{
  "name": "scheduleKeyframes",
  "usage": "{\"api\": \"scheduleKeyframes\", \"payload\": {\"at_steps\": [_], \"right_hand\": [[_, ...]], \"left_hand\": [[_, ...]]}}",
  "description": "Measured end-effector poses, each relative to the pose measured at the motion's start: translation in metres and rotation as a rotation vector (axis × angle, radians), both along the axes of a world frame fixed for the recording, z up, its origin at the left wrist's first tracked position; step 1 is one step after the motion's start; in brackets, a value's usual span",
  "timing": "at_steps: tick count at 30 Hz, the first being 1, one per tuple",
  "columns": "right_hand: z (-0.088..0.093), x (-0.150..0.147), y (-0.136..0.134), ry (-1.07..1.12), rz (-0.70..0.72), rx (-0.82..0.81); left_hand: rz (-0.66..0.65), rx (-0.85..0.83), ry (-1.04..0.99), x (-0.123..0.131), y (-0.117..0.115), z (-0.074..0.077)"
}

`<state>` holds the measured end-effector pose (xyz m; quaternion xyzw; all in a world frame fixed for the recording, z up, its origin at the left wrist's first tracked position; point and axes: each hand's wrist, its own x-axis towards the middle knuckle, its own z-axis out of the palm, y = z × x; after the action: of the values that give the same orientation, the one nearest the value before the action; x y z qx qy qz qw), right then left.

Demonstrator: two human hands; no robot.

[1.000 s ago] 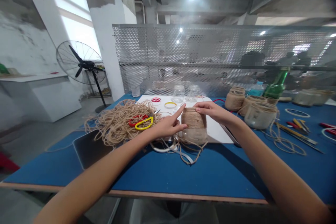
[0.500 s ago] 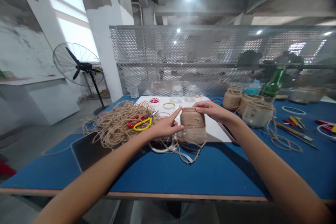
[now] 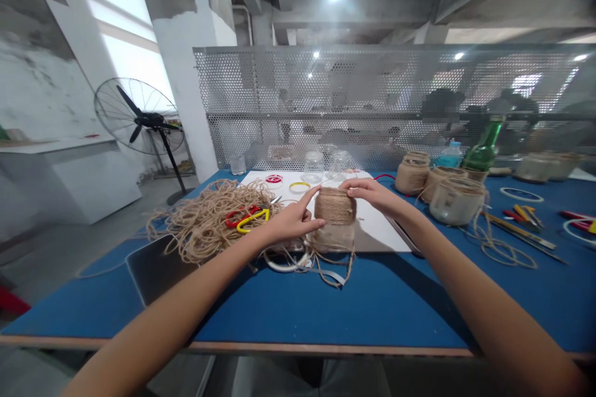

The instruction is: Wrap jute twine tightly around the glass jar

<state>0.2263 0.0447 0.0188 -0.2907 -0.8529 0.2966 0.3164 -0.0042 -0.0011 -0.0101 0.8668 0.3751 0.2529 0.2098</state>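
A glass jar (image 3: pixel 334 217) stands on a white board (image 3: pixel 377 229), with jute twine wound around its upper half and bare glass below. My right hand (image 3: pixel 367 193) rests over its top rear edge, fingers curled onto the twine. My left hand (image 3: pixel 293 221) touches the jar's left side, index finger raised and fingers apart. Loose twine ends (image 3: pixel 333 265) trail from the jar over the blue table. To the left of my left hand lies a tangled heap of jute twine (image 3: pixel 200 221), with red-and-yellow-handled scissors (image 3: pixel 246 218) on it.
Behind the board stand bare glass jars (image 3: pixel 313 167). To the right are twine-wrapped jars (image 3: pixel 412 175), a green bottle (image 3: pixel 484 149) and scattered pens and tools (image 3: pixel 521 229). A dark tablet (image 3: pixel 158 267) lies at the blue table's (image 3: pixel 298 310) left edge. A perforated metal screen (image 3: pixel 326 99) stands behind.
The jar has shifted slightly left and now looks a little narrower. My left index finger has lifted upward, and my right hand has moved left with the jar.
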Motion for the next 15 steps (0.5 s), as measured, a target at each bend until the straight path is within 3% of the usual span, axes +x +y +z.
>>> {"api": "scheduleKeyframes", "payload": {"at_steps": [3,5,12,15], "right_hand": [[0.001,-0.009,-0.007,-0.133,-0.241,0.176],[0.002,-0.016,-0.015,-0.208,-0.329,0.28],[0.011,-0.027,-0.034,-0.304,-0.3,0.257],[0.012,-0.029,-0.036,-0.317,-0.349,0.307]], "left_hand": [[0.02,0.017,0.01,0.003,-0.002,-0.001],[0.03,0.036,0.023,0.005,-0.003,-0.003],[0.053,0.075,0.043,0.009,-0.006,-0.007],[0.054,0.074,0.063,0.01,-0.007,-0.006]]}}
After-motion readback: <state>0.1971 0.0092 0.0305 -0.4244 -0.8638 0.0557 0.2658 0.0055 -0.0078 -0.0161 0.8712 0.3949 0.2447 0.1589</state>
